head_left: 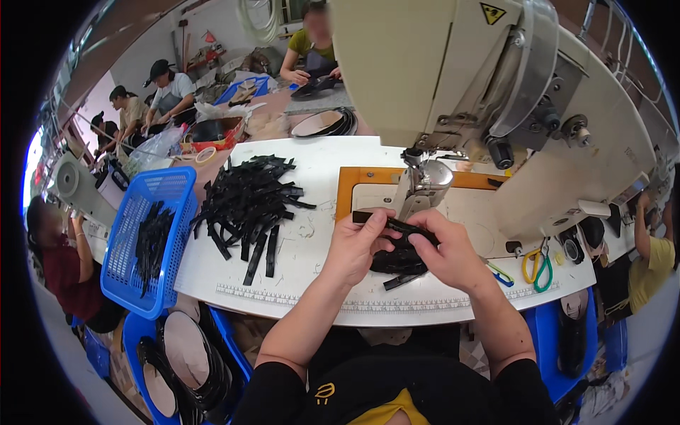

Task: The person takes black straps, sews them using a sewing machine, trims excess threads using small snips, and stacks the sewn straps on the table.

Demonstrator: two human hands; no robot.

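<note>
- White tabletop (304,262): black strip (399,225) held between both hands, on the near side of the sewing machine (397,71).
- Left hand (359,241) and right hand (448,248) each pinch it under the thumb; keep pressure even and the strip flat.
- Keep the strip pile (244,198), left, clear of it.

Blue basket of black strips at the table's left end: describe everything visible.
The blue basket is rectangular and open-topped, apparently plastic, with perforated walls and a solid rim. It opens upward at the left end of the white table, longer front to back; its support is hidden. Loose black strips lie inside.
</note>
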